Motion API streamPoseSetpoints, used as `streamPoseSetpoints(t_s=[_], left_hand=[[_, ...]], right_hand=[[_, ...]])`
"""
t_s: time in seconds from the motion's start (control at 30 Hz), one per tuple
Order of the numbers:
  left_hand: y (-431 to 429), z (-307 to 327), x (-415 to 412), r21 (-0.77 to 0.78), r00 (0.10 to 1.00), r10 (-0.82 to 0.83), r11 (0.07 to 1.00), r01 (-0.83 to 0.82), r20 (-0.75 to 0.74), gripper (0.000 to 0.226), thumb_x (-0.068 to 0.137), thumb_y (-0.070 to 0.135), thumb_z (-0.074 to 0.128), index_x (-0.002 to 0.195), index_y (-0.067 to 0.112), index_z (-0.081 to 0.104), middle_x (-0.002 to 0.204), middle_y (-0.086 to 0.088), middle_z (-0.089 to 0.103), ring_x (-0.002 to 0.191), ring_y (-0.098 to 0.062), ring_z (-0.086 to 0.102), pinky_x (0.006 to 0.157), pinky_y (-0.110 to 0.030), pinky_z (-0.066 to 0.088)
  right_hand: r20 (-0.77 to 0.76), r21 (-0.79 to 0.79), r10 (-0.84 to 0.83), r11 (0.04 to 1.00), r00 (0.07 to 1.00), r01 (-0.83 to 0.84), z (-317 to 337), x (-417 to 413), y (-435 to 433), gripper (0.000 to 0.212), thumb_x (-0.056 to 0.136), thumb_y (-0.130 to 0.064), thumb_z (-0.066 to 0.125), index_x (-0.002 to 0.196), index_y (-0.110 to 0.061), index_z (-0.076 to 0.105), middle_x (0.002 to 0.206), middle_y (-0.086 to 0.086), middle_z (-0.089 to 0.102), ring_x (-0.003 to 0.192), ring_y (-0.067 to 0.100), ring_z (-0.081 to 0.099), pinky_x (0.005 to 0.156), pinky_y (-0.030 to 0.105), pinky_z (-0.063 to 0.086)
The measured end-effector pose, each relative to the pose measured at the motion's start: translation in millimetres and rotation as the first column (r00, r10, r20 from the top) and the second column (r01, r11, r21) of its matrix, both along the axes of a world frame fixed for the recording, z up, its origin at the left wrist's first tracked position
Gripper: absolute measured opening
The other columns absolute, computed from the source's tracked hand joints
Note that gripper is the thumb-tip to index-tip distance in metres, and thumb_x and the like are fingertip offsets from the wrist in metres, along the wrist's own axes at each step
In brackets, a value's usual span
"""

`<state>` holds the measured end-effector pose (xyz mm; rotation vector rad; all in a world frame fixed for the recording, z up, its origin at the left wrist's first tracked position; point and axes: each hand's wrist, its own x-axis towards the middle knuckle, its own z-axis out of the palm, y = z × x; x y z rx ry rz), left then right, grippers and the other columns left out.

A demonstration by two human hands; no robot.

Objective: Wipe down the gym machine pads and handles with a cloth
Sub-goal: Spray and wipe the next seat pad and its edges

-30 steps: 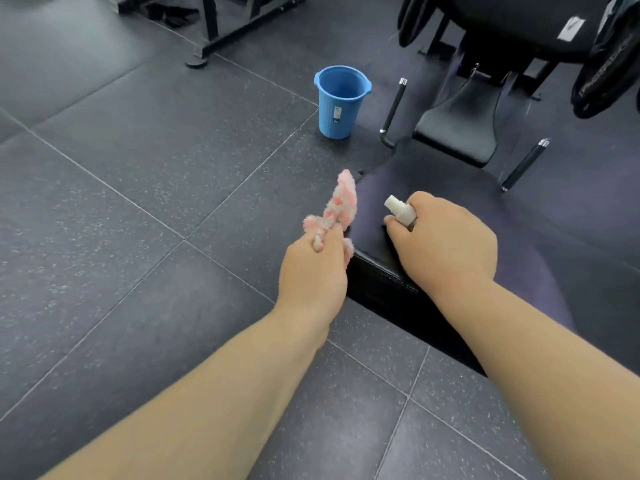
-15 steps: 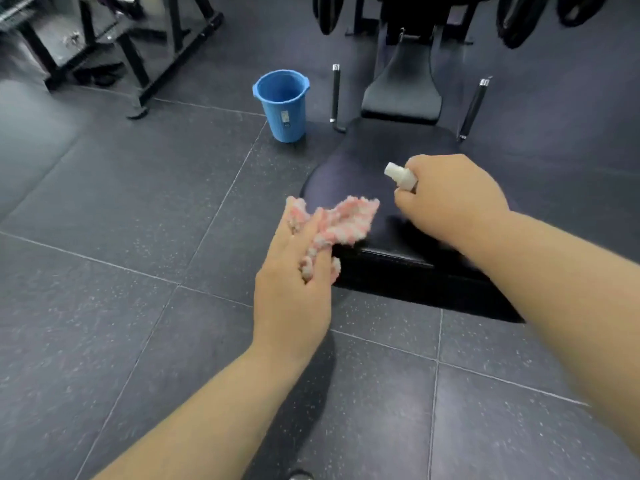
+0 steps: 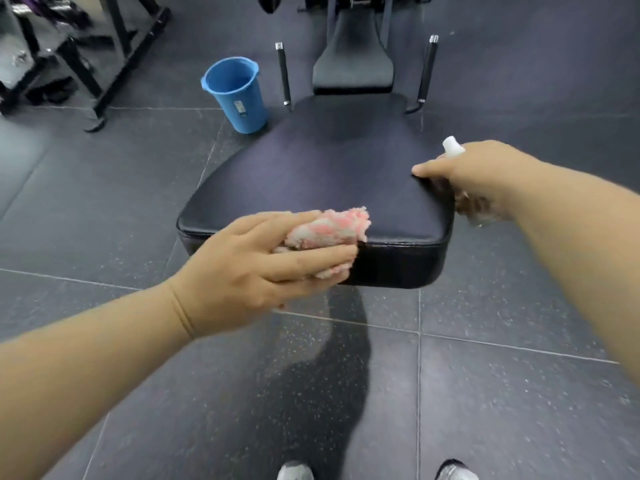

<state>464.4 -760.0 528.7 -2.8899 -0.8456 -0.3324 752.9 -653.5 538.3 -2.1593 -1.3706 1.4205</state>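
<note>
Obs.: your left hand (image 3: 256,268) now holds the pink-and-white cloth (image 3: 329,230) down on the near front edge of the black seat pad (image 3: 329,168). The cloth is bunched and pinched between your fingers, and it laps over the pad's rim. A second ago the same cloth stood upright in that hand, off the pad at its near corner. Contact is therefore new, and I judge that the wiping stroke is only starting.

Your right hand (image 3: 485,174) is wrapped round the white-capped spray bottle (image 3: 453,147). It has moved from above the pad to the pad's right edge, with one fingertip touching the edge. The bottle's body is blurred below the hand.

Your view now faces the pad squarely.

Not yet addressed: the two black handles (image 3: 284,74) stand at the pad's far end, well apart from the cloth. The blue bucket (image 3: 239,95) stands on the floor (image 3: 104,202) just beside the left one.

Judgement: early in the task. With the right hand clear, the pad top is open for a full pass.
</note>
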Motion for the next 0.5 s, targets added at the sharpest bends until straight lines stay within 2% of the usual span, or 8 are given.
streamPoseSetpoints(t_s=[0.07,0.1,0.17,0.2,0.27,0.33,0.4,0.5], left_hand=[[-3.8,22.4,-40.4,-0.143,0.992,0.036,0.988,-0.054,-0.121,0.04,0.107,0.028,0.04,0.143,0.044,0.041,0.144,0.034,0.041,0.132,0.014,0.038,0.108,-0.005,0.026],[-9.1,31.3,-54.1,-0.187,0.981,0.101,0.973,-0.132,-0.167,0.04,0.107,0.044,0.024,0.146,0.051,0.033,0.147,0.038,0.033,0.132,0.02,0.029,0.107,-0.003,0.02],[-17.7,46.2,-49.8,-0.176,0.968,0.208,0.957,-0.231,-0.141,0.042,0.108,0.043,0.021,0.147,0.047,0.036,0.15,0.028,0.036,0.132,0.007,0.042,0.105,-0.016,0.032],[-21.0,48.4,-34.8,-0.147,0.98,0.17,0.972,-0.185,-0.106,0.04,0.108,0.029,0.031,0.145,0.035,0.046,0.147,0.017,0.046,0.126,-0.01,0.054,0.101,-0.031,0.042],[-24.0,40.1,26.4,0.045,0.998,0.001,0.999,0.002,-0.058,0.037,0.103,0.012,0.042,0.135,0.02,0.061,0.139,0.005,0.057,0.118,-0.032,0.061,0.093,-0.046,0.048],[-14.4,24.8,94.3,0.181,0.975,-0.115,0.972,0.15,-0.19,0.042,0.101,0.009,0.036,0.126,0.019,0.068,0.136,0.003,0.061,0.125,-0.033,0.057,0.102,-0.047,0.043],[-2.6,18.6,125.5,0.18,0.94,-0.095,0.97,0.161,-0.327,0.056,0.101,0.009,0.02,0.125,0.02,0.068,0.132,0.001,0.064,0.129,-0.032,0.053,0.11,-0.044,0.035],[4.4,22.7,91.0,0.121,0.898,-0.134,0.972,0.202,-0.419,0.044,0.1,0.007,0.033,0.129,0.014,0.064,0.133,0.001,0.063,0.134,-0.031,0.044,0.115,-0.043,0.028]], right_hand=[[-0.072,0.034,-0.034,0.999,0.997,0.037,-6.7,3.0,-3.2,0.039,0.085,-0.039,0.074,0.11,-0.015,0.056,0.074,0.008,0.042,0.053,0.02,0.033,0.051,0.025,0.03],[-0.08,0.064,-0.039,0.997,0.996,0.044,-8.7,1.3,-4.4,0.051,0.084,-0.04,0.074,0.121,-0.011,0.053,0.077,0.009,0.045,0.056,0.021,0.036,0.052,0.029,0.033],[-0.111,0.124,-0.071,0.989,0.991,0.085,-12.6,4.9,-7.8,0.056,0.082,-0.042,0.076,0.125,-0.013,0.054,0.086,0.01,0.056,0.062,0.025,0.045,0.057,0.035,0.042],[-0.139,0.132,-0.086,0.986,0.986,0.105,-14.6,4.0,-9.6,0.056,0.081,-0.043,0.076,0.125,-0.016,0.056,0.094,0.009,0.061,0.065,0.026,0.05,0.06,0.036,0.046],[-0.214,0.134,-0.154,0.973,0.965,0.186,-16.8,5.5,-14.1,0.058,0.08,-0.046,0.077,0.129,-0.024,0.056,0.112,0.003,0.065,0.077,0.024,0.06,0.07,0.037,0.053],[-0.286,0.108,-0.177,0.97,0.942,0.215,-23.2,9.3,-19.0,0.061,0.081,-0.05,0.076,0.135,-0.031,0.054,0.124,-0.005,0.062,0.09,0.016,0.065,0.076,0.031,0.055],[-0.372,0.071,-0.199,0.968,0.907,0.242,-24.8,10.4,-22.9,0.058,0.083,-0.05,0.074,0.135,-0.035,0.053,0.124,-0.01,0.059,0.092,0.011,0.065,0.069,0.028,0.053],[-0.413,0.08,-0.186,0.968,0.892,0.239,-31.7,14.8,-20.7,0.065,0.082,-0.05,0.074,0.14,-0.034,0.05,0.131,-0.009,0.058,0.094,0.013,0.064,0.071,0.031,0.058]])
